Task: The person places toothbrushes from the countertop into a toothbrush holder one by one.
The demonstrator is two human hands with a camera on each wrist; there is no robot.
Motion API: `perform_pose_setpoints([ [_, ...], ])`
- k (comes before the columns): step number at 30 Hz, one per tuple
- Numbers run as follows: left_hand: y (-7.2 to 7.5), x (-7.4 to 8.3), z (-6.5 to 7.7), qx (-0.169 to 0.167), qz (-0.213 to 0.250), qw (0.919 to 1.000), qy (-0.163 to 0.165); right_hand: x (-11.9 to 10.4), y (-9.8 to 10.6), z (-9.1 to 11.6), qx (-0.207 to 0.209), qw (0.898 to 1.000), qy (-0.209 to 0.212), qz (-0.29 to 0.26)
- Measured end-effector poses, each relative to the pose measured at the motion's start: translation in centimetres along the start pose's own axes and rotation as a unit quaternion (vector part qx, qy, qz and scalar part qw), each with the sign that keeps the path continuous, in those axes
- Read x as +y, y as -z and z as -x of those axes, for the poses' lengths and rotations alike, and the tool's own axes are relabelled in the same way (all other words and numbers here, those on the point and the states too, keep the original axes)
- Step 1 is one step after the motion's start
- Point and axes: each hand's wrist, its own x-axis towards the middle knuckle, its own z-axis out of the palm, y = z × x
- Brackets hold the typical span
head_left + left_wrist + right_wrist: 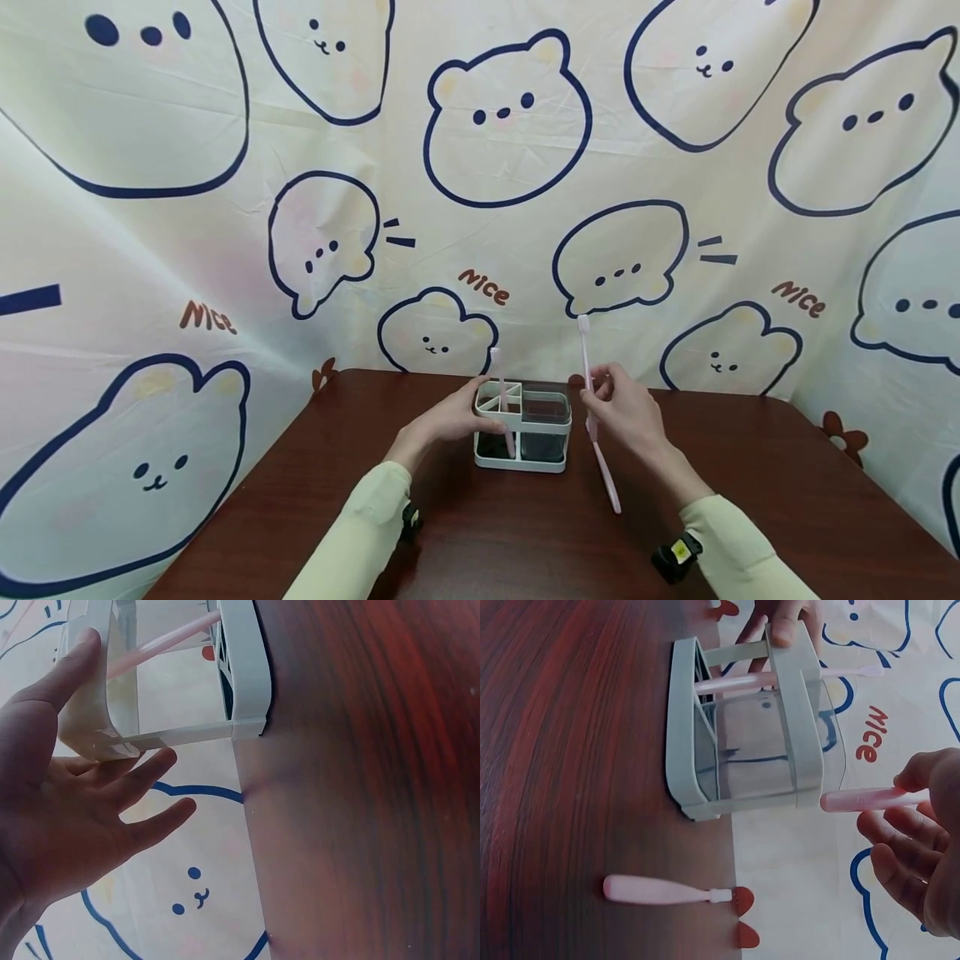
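Observation:
A pale grey toothbrush holder [521,426] with divided slots and a clear cup [545,407] stands on the table. My left hand [450,417] grips the left side of its upper rim, thumb in front. One pink toothbrush [739,682] leans inside the holder, its head sticking out above the rim. To the right of the holder, my right hand [626,412] pinches a second pink toothbrush [586,350], held upright with its head up. In the right wrist view its handle end hangs beside the clear cup. A pink handle [656,890] with a narrow white neck lies on the table below it.
The dark brown wooden table [457,533] reaches back to a cream cloth [510,167] printed with blue-outlined animal faces. This cloth rises behind the table and on both sides.

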Motion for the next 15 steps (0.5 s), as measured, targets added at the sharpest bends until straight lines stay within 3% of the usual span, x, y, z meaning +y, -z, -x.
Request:
perform_pose_setpoints([
  [15,0.0,-0.1,-0.1,0.001,-0.004,1.0000,0.005,-2.7,-0.6,-0.8,0.006,0.999,0.027,-0.028],
])
